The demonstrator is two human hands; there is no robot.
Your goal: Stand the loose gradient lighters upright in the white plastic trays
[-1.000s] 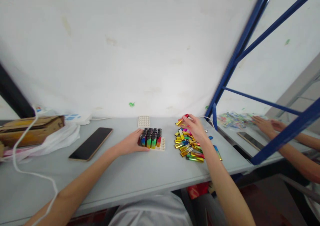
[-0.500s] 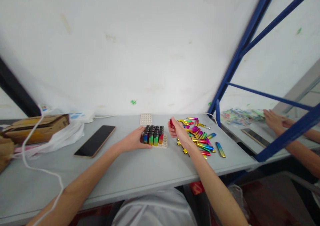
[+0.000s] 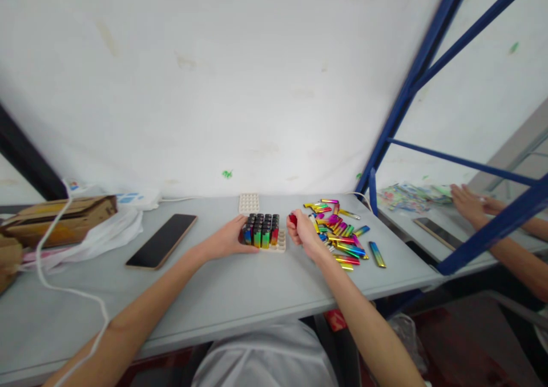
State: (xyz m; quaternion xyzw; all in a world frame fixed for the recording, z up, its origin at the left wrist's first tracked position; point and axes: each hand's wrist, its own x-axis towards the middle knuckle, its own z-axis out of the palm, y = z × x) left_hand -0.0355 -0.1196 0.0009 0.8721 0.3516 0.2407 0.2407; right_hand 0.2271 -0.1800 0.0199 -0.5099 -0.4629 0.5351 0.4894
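Note:
Black-topped lighters with shiny coloured bodies (image 3: 262,231) stand upright in rows in a white tray (image 3: 281,243), whose right-hand holes are bare. My left hand (image 3: 233,236) is wrapped round the left side of these rows, thumb along the front. Just right of the tray, my right hand (image 3: 301,230) is closed on a small red piece (image 3: 293,218), mostly hidden by the fingers. Beside and beyond that hand lies a loose pile of shiny multicoloured metallic cases (image 3: 342,238), with one (image 3: 377,254) apart at the right.
A second white tray (image 3: 249,202) lies by the wall. To the left are a phone (image 3: 162,241), a cardboard box (image 3: 64,218), a plastic bag and a white cable. A blue metal frame (image 3: 402,101) stands right; beyond it, another person's hands (image 3: 468,204) are over coloured sheets.
My right hand has moved slightly down, nearer the tray's right edge, still closed on the red piece. My left hand keeps its place at the rows.

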